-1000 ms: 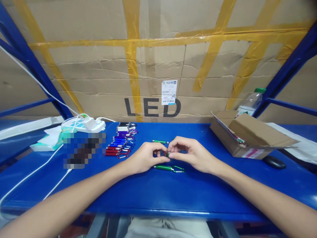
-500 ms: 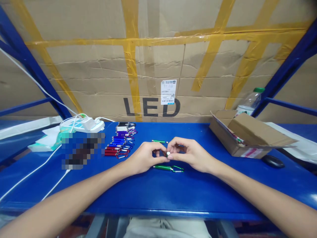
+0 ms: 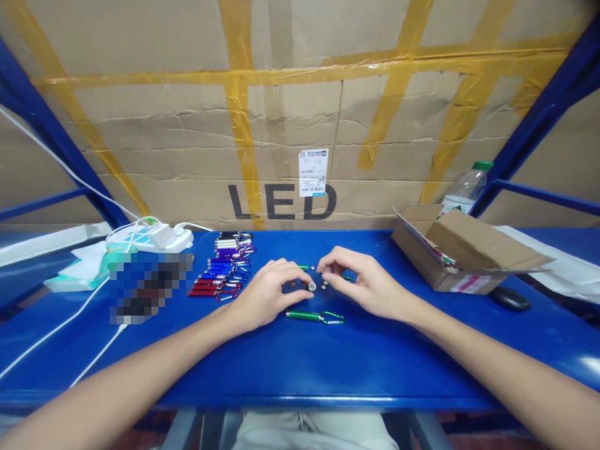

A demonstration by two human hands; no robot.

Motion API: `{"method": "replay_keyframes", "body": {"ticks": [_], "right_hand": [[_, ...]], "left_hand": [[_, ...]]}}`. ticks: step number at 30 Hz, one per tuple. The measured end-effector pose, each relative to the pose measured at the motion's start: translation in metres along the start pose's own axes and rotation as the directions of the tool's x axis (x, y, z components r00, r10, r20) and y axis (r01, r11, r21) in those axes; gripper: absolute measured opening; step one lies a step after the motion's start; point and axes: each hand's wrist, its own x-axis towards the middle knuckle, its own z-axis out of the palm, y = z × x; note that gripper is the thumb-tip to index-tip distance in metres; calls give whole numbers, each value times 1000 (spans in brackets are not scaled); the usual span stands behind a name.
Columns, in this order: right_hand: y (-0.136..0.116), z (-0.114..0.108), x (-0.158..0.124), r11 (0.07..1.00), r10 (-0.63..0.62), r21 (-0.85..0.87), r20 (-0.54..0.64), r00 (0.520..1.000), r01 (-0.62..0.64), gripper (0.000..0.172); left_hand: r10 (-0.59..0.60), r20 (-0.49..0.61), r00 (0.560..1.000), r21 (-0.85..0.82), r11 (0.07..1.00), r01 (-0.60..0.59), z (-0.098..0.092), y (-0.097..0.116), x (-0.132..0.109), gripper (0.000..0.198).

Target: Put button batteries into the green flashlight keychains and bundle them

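Observation:
My left hand (image 3: 269, 292) pinches a short metal flashlight part (image 3: 312, 286), its round open end facing me. Fingers of my right hand (image 3: 363, 281) are curled, with thumb and index tips close together; whether a small piece sits between them I cannot make out. Just below those tips lie small button cells (image 3: 324, 287) on the table. Another small round piece (image 3: 312, 268) lies farther back, near a thin green tube (image 3: 304, 267) partly hidden by my left hand. Closer to me lies a green keychain flashlight (image 3: 304, 315) with a carabiner.
Left of my hands, several keychain flashlights (image 3: 218, 269) lie in a row by colour. Beyond them are a power strip (image 3: 182, 237), white cables and a tissue pack (image 3: 77, 269). On the right stand an open cardboard box (image 3: 422, 253), a black mouse (image 3: 510, 299) and a bottle (image 3: 469, 187).
My hands, together before, have moved apart. The flashlight part stays in my left hand with its open end now showing. Button cells now show beneath my right fingertips.

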Motion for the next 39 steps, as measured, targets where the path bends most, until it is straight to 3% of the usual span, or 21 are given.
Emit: {"method": "replay_keyframes", "body": {"ticks": [5, 12, 24, 32, 39], "right_hand": [[-2, -1, -2, 989, -94, -113, 29, 995, 97, 16], [-5, 1, -4, 965, -160, -191, 120, 980, 180, 23], [3, -2, -3, 944, -114, -300, 96, 989, 138, 20], [28, -5, -4, 861, -23, -477, 308, 951, 175, 19], [26, -5, -3, 884, -30, -431, 339, 940, 183, 16]], "left_hand": [[-93, 24, 995, -64, 994, 94, 1, -3, 1, 20], [-108, 32, 994, -100, 989, 111, 1, -5, 1, 18], [-58, 20, 998, -70, 996, 59, -1, -5, 1, 13], [-1, 10, 1000, -40, 999, 1, -2, -4, 1, 12], [11, 18, 1000, -36, 999, -10, -1, -5, 1, 13]]}}
